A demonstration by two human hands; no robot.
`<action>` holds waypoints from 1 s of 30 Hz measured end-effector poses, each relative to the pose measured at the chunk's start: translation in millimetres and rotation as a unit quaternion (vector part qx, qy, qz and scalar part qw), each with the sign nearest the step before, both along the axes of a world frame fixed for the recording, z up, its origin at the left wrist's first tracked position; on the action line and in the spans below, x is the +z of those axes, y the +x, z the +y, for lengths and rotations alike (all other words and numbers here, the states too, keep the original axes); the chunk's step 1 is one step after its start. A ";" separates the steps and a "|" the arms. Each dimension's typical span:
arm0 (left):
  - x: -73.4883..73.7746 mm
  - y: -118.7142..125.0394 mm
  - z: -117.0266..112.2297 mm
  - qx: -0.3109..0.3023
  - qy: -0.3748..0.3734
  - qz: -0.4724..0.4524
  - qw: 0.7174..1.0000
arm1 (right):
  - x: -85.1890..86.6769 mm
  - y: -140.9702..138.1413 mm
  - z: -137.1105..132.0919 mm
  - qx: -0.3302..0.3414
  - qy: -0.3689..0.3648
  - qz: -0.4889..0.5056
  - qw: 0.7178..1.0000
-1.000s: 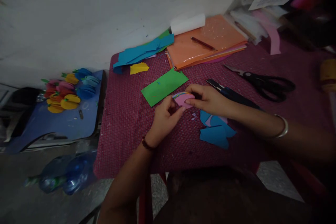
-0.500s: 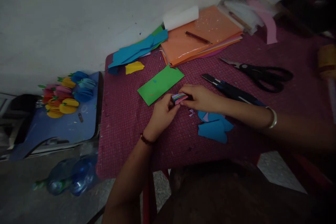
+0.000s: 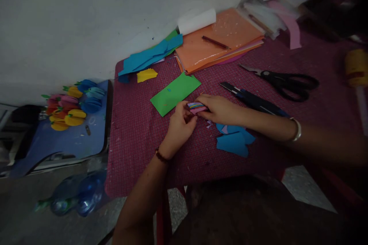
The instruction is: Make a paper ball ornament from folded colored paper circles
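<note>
A small stack of layered coloured paper, with pink, blue and yellow edges showing, is held between my two hands. My left hand pinches its left end with thumb and fingers. Closed round the right end is my right hand, its fingertips partly hidden. Behind the hands lies a green paper rectangle with small scraps on it. Cut blue paper pieces rest below my right wrist. A blue-black utility knife lies just beyond my right forearm, and black-handled scissors are farther back.
An orange pack of sheets with a pencil on top stands by the wall. Blue paper strips and a yellow scrap are at the back left. Colourful paper ornaments sit on a blue board; plastic bottles lie below.
My left fingers have shifted slightly on the paper stack, and more of its layered edges shows. The right hand keeps its hold. The whole view has moved a little.
</note>
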State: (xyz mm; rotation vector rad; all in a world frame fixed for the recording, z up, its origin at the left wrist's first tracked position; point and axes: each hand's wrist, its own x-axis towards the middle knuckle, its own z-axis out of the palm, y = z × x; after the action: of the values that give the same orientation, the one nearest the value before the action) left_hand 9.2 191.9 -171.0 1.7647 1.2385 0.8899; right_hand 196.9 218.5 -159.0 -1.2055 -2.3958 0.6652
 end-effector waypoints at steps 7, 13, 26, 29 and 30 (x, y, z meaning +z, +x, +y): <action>-0.3 -0.3 0.3 -0.037 0.036 0.018 0.999 | -1.0 -0.3 1.2 -0.021 -0.022 0.062 0.998; -4.7 2.9 1.2 -0.021 0.032 0.013 0.999 | -1.7 -0.1 1.6 -0.018 -0.038 0.069 0.997; -1.8 5.3 2.6 0.015 0.010 -0.003 1.000 | 2.0 1.0 0.7 -0.036 -0.023 0.057 0.997; -3.0 5.4 2.8 0.002 0.014 0.012 1.000 | 0.2 -0.5 0.4 -0.038 -0.027 0.041 0.998; -3.6 5.4 2.9 -0.001 0.017 0.018 1.000 | -0.6 -1.0 0.1 -0.038 -0.030 0.037 0.998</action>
State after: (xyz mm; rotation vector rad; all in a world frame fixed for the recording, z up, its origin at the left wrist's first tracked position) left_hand 14.5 194.9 -174.6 1.8163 1.2507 0.8861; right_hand 196.0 218.7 -159.6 -1.2677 -2.2722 0.7496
